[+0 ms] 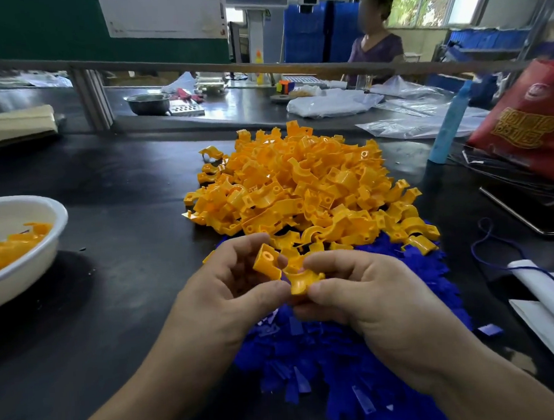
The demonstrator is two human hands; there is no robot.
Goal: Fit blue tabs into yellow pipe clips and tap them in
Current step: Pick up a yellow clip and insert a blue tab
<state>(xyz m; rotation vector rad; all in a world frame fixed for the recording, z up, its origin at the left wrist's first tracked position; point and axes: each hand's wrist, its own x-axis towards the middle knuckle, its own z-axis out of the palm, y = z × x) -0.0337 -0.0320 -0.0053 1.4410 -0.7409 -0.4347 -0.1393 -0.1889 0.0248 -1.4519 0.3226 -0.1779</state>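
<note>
The left grip and right grip meet above the near edge of the dark surface, both closed on one yellow clip. The left thumb and fingers pinch the clip's flat, holed end, which tilts up and to the left. The right thumb and forefinger pinch its curved saddle from the other side. The clip thus lies between the two sets of fingertips, off the surface. A sliver of blue shows under the clip where the thumbs come together. It may be a tab held against it, but the fingers hide too much to be sure. Directly beneath the hands spreads the heap of blue tabs. Just beyond it, and overlapping its far edge, is the larger pile of clips. At the left, a white bowl holds more yellow clips. At the right lie a red bag, a leaning blue tube and clear plastic bags. Another person stands at the far bench.
</note>
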